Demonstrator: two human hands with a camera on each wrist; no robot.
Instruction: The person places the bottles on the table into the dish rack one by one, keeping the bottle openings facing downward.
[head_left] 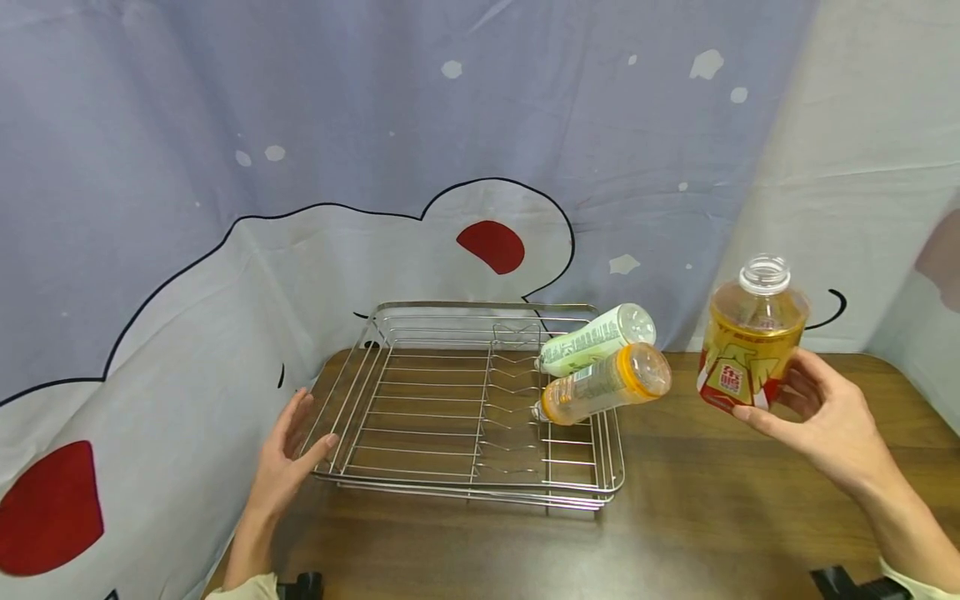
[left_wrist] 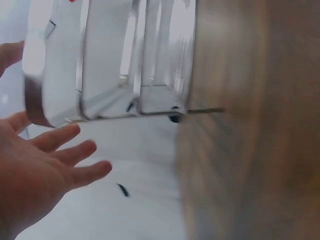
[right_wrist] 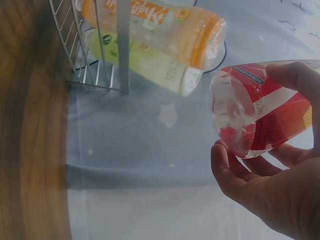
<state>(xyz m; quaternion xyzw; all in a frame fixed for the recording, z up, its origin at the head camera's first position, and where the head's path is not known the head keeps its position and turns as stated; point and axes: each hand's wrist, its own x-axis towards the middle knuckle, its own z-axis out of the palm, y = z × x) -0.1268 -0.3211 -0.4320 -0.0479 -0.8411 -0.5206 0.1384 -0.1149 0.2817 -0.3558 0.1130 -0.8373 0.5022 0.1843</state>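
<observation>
A wire dish rack [head_left: 420, 477] stands on the wooden table. At its left end is my left hand [head_left: 282, 467], fingers extended and thumb apart; in the left wrist view the fingers [left_wrist: 75, 155] lie beside the rack's metal rim, and whether they touch it I cannot tell. My right hand [head_left: 832, 417] grips an uncapped plastic bottle [head_left: 750, 346] with a red and yellow label near its base, upright above the table, right of the rack. Two bottles lean neck-down in the rack's right side: a green-labelled bottle [head_left: 592, 343] and an orange-labelled bottle [head_left: 603, 385].
The brown wooden table [head_left: 420, 550] extends in front of the rack and to its right. A patterned curtain [head_left: 337, 125] hangs close behind the rack and along the left. Wire dividers [head_left: 510, 408] run along the rack's right-hand part.
</observation>
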